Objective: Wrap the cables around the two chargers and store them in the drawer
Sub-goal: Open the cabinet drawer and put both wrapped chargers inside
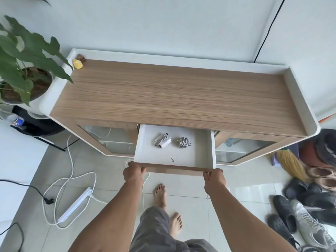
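Presently left hand (133, 174) and right hand (214, 180) are gripping front corners of the open drawer (200, 158); left charger (163, 140) and right charger (183, 142), cable-wrapped, are lying inside, apart.

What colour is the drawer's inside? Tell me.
The drawer is white inside, per the head view.

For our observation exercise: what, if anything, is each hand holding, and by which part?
Both hold the drawer by its front panel: the left hand grips its left end, the right hand its right end.
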The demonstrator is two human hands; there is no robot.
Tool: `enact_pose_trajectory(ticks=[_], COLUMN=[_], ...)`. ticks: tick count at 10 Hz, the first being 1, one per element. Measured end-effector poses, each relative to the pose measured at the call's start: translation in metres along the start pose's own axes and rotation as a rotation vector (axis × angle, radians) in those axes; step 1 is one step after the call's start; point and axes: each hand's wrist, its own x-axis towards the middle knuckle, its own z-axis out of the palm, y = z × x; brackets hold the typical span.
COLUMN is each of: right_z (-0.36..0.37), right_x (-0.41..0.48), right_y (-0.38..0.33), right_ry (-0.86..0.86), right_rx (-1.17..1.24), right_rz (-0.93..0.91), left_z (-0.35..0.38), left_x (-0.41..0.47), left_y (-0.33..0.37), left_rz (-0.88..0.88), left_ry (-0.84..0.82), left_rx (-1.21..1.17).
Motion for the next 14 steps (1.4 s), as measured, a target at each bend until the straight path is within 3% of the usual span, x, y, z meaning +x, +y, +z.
enact_pose_trajectory(ticks=[2,3,9,11,13,14], right_z=[0.016,0.029,0.125,0.136,0.146,0.161], right_x=[0.006,0.008,0.022,0.025,0.025,0.012], right_y=[-0.020,-0.031,-0.084,-0.089,-0.099,-0.103], right_ry=[-0.132,-0.167,-0.244,-0.216,-0.157,0.113], right_rx=[0.256,0.260,0.337,0.350,0.188,-0.289], right_rz=[0.035,0.046,0.091,0.093,0.057,-0.165], left_z=[0.019,0.033,0.110,0.121,0.126,0.133], left_x=[0.000,0.005,0.038,0.047,0.048,0.046], left_y=[0.021,0.034,0.096,0.112,0.121,0.129], left_rz=[-0.042,-0.046,-0.104,-0.124,-0.095,0.157], left_ry=[-0.061,-0.084,-0.216,-0.168,-0.084,0.219], left_rx=[-0.248,-0.278,-0.258,-0.242,-0.005,0.439])
